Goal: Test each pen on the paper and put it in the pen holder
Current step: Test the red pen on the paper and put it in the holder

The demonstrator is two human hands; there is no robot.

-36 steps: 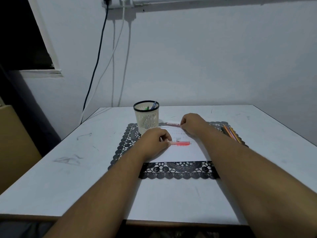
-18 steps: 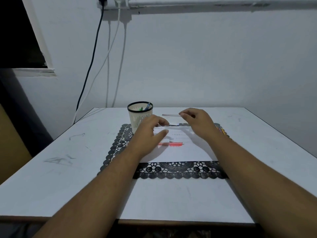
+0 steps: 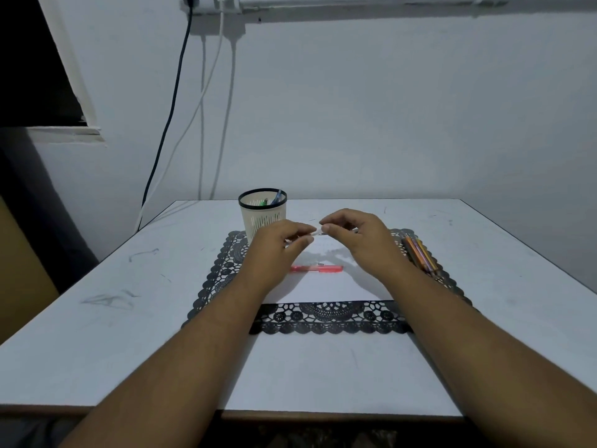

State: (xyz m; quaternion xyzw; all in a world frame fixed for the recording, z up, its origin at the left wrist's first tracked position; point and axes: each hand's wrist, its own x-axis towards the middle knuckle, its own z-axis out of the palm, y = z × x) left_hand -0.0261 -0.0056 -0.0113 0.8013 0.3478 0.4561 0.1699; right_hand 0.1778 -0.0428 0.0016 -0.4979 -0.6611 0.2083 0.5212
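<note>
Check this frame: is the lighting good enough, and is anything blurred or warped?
Head view: dim, bluish light, no glare; soft shadows under both hands on the paper; the thing held between the left hand and right hand is too small and blurred to identify; wide-angle bending tilts the window frame.

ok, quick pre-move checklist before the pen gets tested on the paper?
1. Pen held: ok, pinched between left hand and right hand.
2. Cap off: cannot tell, too small.
3. Paper has free space: ok.
4. Red pen off the paper: not ok, lies on it.
5. Holder upright, has room: ok.
6. Untested pens within reach: ok, right of paper.
</note>
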